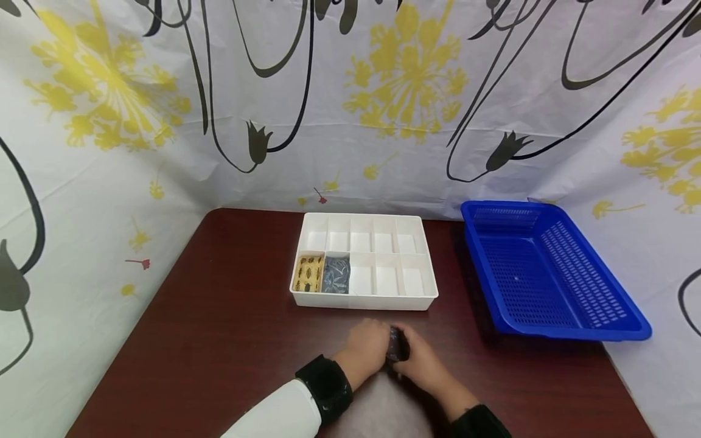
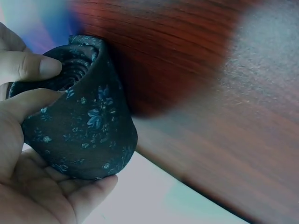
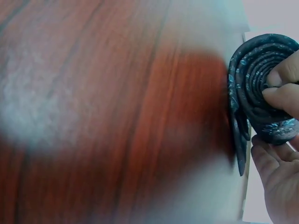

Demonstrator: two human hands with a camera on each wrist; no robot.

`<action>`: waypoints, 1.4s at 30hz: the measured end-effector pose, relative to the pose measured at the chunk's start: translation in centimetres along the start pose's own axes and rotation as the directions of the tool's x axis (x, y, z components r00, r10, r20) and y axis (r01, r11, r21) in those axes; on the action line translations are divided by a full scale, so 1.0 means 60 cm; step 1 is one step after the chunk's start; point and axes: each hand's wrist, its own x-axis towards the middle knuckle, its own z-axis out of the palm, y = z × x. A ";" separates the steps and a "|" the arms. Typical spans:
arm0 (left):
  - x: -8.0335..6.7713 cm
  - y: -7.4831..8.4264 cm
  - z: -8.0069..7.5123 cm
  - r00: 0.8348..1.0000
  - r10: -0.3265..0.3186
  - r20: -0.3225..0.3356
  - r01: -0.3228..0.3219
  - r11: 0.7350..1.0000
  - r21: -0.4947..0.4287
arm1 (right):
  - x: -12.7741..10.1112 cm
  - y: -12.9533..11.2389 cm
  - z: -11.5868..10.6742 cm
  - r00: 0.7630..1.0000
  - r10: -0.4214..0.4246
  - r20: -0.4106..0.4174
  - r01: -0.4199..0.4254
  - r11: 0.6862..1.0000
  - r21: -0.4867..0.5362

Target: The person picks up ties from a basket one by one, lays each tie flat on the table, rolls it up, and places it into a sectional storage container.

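Note:
Between both hands is a dark necktie (image 2: 100,116) with a small blue flower pattern, wound into a coil. My left hand (image 1: 368,344) grips one side of the roll; in the left wrist view its thumb lies at the coiled edge. From the other side my right hand (image 1: 420,359) holds the coil, and the right wrist view shows fingertips (image 3: 275,78) pinching near its centre. A short end of the tie (image 3: 239,149) hangs loose from the roll there. The hands are above the table, just in front of a white divided tray (image 1: 361,300).
In the tray's front row, a yellow patterned rolled tie (image 1: 308,274) and a grey-blue one (image 1: 336,275) sit side by side in the left compartments. A blue plastic basket (image 1: 553,331) stands at the right on the dark wooden table (image 1: 219,316). Patterned cloth (image 1: 339,109) hangs behind.

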 end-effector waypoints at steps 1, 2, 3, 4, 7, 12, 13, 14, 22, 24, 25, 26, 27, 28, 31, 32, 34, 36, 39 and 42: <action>0.000 -0.002 0.001 1.000 0.005 0.005 -0.005 1.000 -0.009 | 0.000 0.001 0.001 1.000 0.006 -0.002 -0.006 1.000 0.006; 0.000 -0.005 0.003 1.000 0.015 -0.001 -0.015 1.000 -0.027 | 0.000 0.002 0.003 1.000 0.013 -0.007 -0.013 1.000 0.006; -0.001 -0.010 0.006 1.000 0.029 -0.008 -0.029 0.998 -0.055 | 0.000 0.003 0.004 1.000 0.021 -0.009 -0.021 1.000 0.009; -0.002 -0.015 0.011 0.999 0.041 -0.018 -0.043 0.995 -0.094 | 0.000 0.004 0.005 1.000 0.028 -0.011 -0.027 1.000 0.015; -0.008 -0.034 0.029 0.994 0.071 -0.080 -0.090 0.962 -0.257 | 0.000 0.007 0.007 0.999 0.040 -0.011 -0.040 0.999 0.036; -0.018 -0.063 0.060 0.978 0.076 -0.194 -0.171 0.824 -0.540 | 0.002 0.013 0.010 0.999 0.035 -0.006 -0.035 0.998 0.045; -0.020 -0.067 0.064 0.974 0.073 -0.215 -0.187 0.797 -0.575 | 0.002 0.014 0.011 0.999 0.035 -0.002 -0.035 0.998 0.043; -0.020 -0.069 0.069 0.968 0.077 -0.237 -0.207 0.777 -0.594 | 0.003 0.015 0.012 0.999 0.032 -0.001 -0.032 0.999 0.037; -0.015 -0.067 0.069 0.948 0.115 -0.296 -0.262 0.808 -0.528 | 0.002 0.016 0.014 0.999 0.034 -0.001 -0.034 0.999 0.037; -0.013 -0.063 0.061 0.956 0.128 -0.265 -0.244 0.846 -0.474 | 0.003 0.014 0.012 1.000 0.028 0.000 -0.028 0.999 0.016; -0.012 -0.060 0.056 0.962 0.129 -0.242 -0.229 0.865 -0.446 | 0.003 0.013 0.011 1.000 0.019 0.001 -0.019 1.000 0.009; -0.011 -0.058 0.050 0.966 0.130 -0.221 -0.214 0.884 -0.415 | 0.004 0.011 0.009 1.000 0.006 0.002 -0.006 1.000 0.005; -0.010 -0.055 0.046 0.972 0.128 -0.198 -0.197 0.903 -0.383 | 0.005 0.010 0.007 1.000 -0.006 0.005 0.006 1.000 0.002; -0.009 -0.052 0.041 0.977 0.122 -0.174 -0.178 0.918 -0.354 | 0.005 0.008 0.004 1.000 -0.024 0.009 0.024 1.000 -0.003; -0.008 -0.044 0.028 0.988 0.099 -0.119 -0.127 0.956 -0.264 | 0.007 0.002 -0.003 0.997 -0.069 0.038 0.068 0.998 0.012; -0.008 -0.042 0.024 0.991 0.090 -0.102 -0.112 0.964 -0.240 | 0.007 0.000 -0.005 0.996 -0.077 0.049 0.077 0.997 0.014; -0.006 -0.035 0.017 0.995 0.068 -0.075 -0.082 0.973 -0.214 | 0.009 -0.005 -0.009 0.994 -0.093 0.064 0.093 0.996 0.000; -0.005 -0.029 0.012 0.997 0.048 -0.055 -0.057 0.980 -0.193 | 0.011 -0.007 -0.010 0.993 -0.100 0.071 0.101 0.995 -0.018; -0.004 -0.023 0.009 0.999 0.021 -0.032 -0.026 0.984 -0.173 | 0.014 -0.005 -0.010 0.993 -0.100 0.069 0.101 0.995 -0.018; -0.006 -0.028 0.014 0.999 0.046 -0.027 -0.050 0.979 -0.199 | 0.015 0.001 -0.008 0.993 -0.093 0.071 0.092 0.996 0.016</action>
